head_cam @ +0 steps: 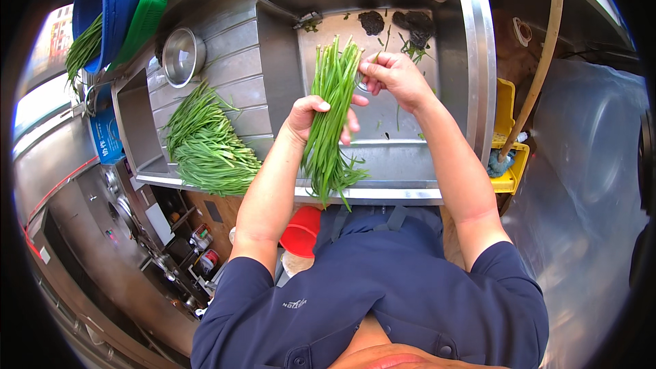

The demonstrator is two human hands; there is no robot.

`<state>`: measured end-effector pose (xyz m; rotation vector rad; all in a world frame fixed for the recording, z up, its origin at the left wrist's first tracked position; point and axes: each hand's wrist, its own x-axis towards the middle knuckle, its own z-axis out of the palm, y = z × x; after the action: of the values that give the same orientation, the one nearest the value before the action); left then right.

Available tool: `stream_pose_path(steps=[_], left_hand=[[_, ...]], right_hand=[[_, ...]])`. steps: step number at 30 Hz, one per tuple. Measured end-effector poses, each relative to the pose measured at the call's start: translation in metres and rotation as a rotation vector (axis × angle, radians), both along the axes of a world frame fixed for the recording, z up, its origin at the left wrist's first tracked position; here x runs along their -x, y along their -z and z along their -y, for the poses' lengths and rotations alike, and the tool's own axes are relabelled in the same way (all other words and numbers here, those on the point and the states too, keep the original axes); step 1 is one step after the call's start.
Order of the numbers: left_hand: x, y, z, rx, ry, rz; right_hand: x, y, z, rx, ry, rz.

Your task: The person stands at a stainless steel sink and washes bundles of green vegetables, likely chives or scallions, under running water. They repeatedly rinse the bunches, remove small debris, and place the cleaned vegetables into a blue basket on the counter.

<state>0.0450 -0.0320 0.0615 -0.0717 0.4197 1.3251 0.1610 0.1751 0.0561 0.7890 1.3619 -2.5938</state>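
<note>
My left hand is wrapped around a bunch of green garlic chives, held over a stainless steel sink. The cut ends point away from me and the leafy tips hang towards my body. Beside the cut ends, my right hand pinches a thin green piece between thumb and fingers. A large pile of the same chives lies to the left on the ribbed steel drainboard. Loose scraps and dark scouring pads or clumps rest at the far side of the sink.
A steel bowl stands on the drainboard. Blue baskets, one with chives, and a green basket are at the upper left. Right of the sink, a wooden pole reaches into a yellow container. A red bucket is below the sink edge.
</note>
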Motion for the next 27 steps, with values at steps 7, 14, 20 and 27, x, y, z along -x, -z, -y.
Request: stream_pose_path(steps=[7,14,20,27], left_hand=[[0.004,0.018,0.006,-0.061,-0.034,-0.008],[-0.002,-0.006,0.003,0.106,0.012,-0.263],[-0.002,-0.023,0.004,0.152,0.078,-0.523],[-0.004,-0.018,0.015,0.255,0.136,-0.633]], right_hand=[[0.006,-0.019,0.004,-0.322,-0.067,-0.009],[0.012,-0.041,0.025,-0.864,0.169,-0.174],[0.006,-0.044,0.014,-0.922,-0.084,-0.225],[0.008,-0.05,0.011,-1.019,-0.329,-0.087]])
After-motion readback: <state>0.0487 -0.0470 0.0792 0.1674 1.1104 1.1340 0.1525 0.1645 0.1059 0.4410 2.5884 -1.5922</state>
